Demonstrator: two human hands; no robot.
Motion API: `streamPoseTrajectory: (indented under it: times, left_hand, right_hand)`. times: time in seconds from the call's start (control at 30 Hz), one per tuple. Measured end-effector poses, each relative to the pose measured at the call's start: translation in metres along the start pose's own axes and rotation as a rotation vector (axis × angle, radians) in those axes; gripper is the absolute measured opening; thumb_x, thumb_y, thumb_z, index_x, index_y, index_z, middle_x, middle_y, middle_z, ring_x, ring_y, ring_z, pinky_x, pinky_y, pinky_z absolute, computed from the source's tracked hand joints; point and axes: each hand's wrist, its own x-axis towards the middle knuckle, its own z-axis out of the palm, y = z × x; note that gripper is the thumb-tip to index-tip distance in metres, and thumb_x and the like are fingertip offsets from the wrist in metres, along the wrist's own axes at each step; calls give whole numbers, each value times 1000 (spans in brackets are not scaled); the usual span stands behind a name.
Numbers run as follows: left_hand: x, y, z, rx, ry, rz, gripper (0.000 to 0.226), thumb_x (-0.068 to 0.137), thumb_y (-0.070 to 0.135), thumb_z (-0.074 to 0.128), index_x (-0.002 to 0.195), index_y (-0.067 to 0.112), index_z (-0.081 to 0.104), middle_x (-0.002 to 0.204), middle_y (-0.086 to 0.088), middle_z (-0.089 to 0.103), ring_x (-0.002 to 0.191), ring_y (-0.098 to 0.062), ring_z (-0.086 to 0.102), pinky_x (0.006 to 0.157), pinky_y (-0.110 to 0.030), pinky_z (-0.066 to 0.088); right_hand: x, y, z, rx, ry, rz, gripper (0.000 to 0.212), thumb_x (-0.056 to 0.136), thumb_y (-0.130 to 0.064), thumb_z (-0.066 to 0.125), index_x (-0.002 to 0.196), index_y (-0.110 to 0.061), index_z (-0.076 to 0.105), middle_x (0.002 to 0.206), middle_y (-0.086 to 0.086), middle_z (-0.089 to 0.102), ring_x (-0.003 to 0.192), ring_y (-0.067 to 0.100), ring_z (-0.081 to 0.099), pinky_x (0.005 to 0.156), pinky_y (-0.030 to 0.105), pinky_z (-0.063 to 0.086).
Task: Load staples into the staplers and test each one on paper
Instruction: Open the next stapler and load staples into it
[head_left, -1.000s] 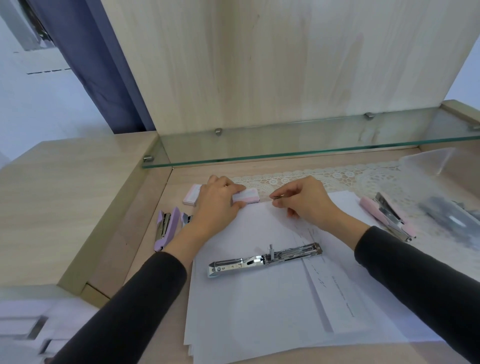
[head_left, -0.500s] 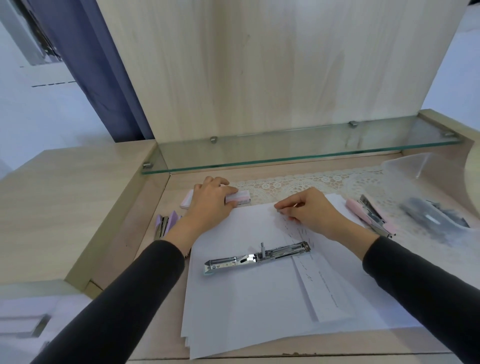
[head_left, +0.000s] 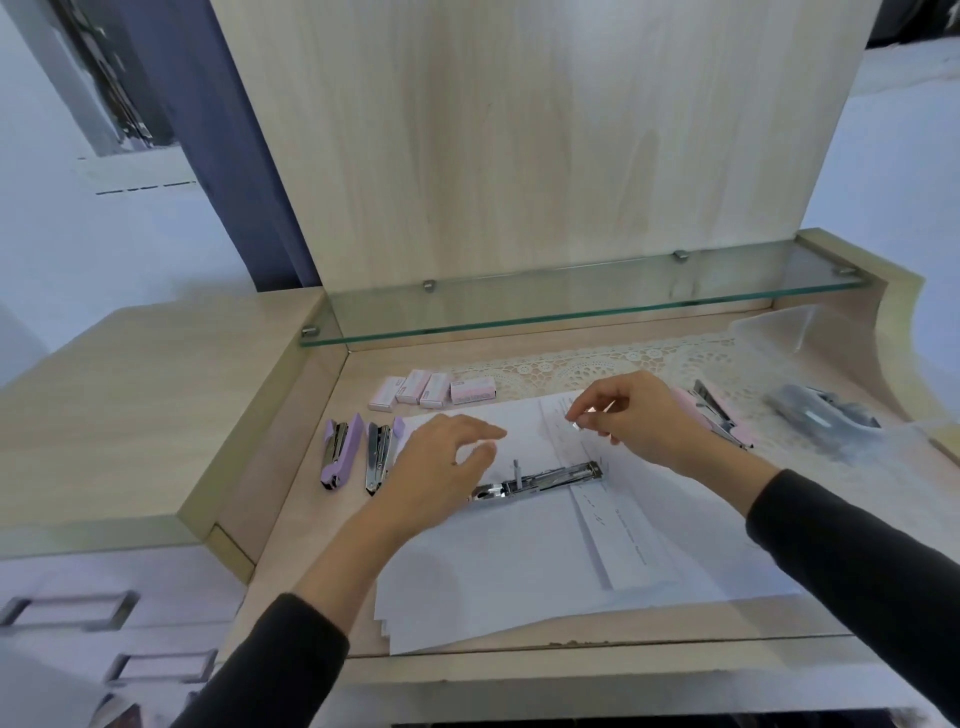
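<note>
An opened metal stapler (head_left: 540, 478) lies flat on a stack of white paper (head_left: 519, 571) in the middle of the desk. My right hand (head_left: 634, 421) hovers just above and behind it, pinching a small strip of staples (head_left: 584, 422) between thumb and fingers. My left hand (head_left: 441, 467) floats over the paper at the stapler's left end, fingers spread and relaxed, holding nothing. Several pink staple boxes (head_left: 431, 389) sit in a row behind the paper.
Two purple staplers (head_left: 340, 449) (head_left: 382, 452) lie left of the paper. A pink stapler (head_left: 719, 415) lies at the right, beside a clear plastic bag with metal parts (head_left: 826, 413). A glass shelf (head_left: 571, 306) overhangs the back; a lace mat (head_left: 597, 361) lies beneath it.
My left hand let go of a staple box and drew back toward the stapler. My right hand lifted off the paper with a strip of staples.
</note>
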Motion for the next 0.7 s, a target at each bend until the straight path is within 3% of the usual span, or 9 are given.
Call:
streamPoseTrajectory:
  times: [0.17, 0.27, 0.33, 0.43, 0.53, 0.63, 0.7]
  left_hand:
    - [-19, -4, 13, 114, -24, 19, 32, 87, 34, 57, 117, 22, 60, 121, 9, 58, 113, -8, 44, 90, -17, 30]
    - [-21, -4, 22, 173, 10, 36, 36, 87, 38, 59, 118, 21, 60, 120, 7, 59, 111, -11, 46, 93, -23, 33]
    - [-20, -5, 31, 236, 41, 69, 33, 87, 36, 59, 115, 20, 62, 115, 4, 62, 106, -15, 50, 91, -28, 34]
    - [-22, -6, 40, 307, 114, 105, 20, 84, 27, 65, 100, 17, 69, 93, 1, 68, 86, -22, 58, 77, -27, 32]
    - [-26, -8, 48, 362, 236, 175, 16, 75, 27, 61, 81, 16, 71, 71, 5, 66, 61, -19, 60, 68, -25, 26]
    - [-29, -8, 51, 372, 290, 198, 28, 78, 33, 48, 79, 17, 70, 70, 7, 67, 59, -17, 59, 71, -27, 29]
    - [-30, -8, 51, 348, 288, 189, 28, 77, 34, 48, 78, 17, 70, 71, 8, 68, 60, -15, 59, 72, -26, 29]
  right_hand:
    - [-10, 7, 3, 16, -32, 63, 14, 80, 5, 60, 78, -5, 70, 56, 2, 64, 40, -1, 53, 50, 8, 48]
    - [-13, 12, 6, 31, -27, 100, 9, 74, 6, 65, 79, 0, 70, 43, -10, 62, 42, 1, 57, 55, 12, 51]
    - [-15, 11, 5, -7, -24, 88, 14, 72, 5, 68, 78, -8, 71, 42, -13, 59, 43, -1, 56, 53, 9, 45]
    - [-18, 9, 4, -112, -28, 65, 19, 72, 3, 69, 88, -8, 70, 60, -4, 59, 55, 6, 52, 42, 1, 35]
    - [-19, 9, 4, -337, -30, -14, 20, 76, 3, 62, 93, -4, 70, 80, 4, 62, 64, 10, 53, 49, 3, 39]
    - [-21, 9, 6, -543, -76, -131, 19, 82, -3, 56, 93, -5, 71, 93, 8, 68, 81, 22, 59, 69, 23, 47]
    - [-23, 8, 6, -578, -84, -176, 18, 84, -6, 56, 95, -5, 70, 93, 9, 68, 85, 23, 59, 73, 28, 46]
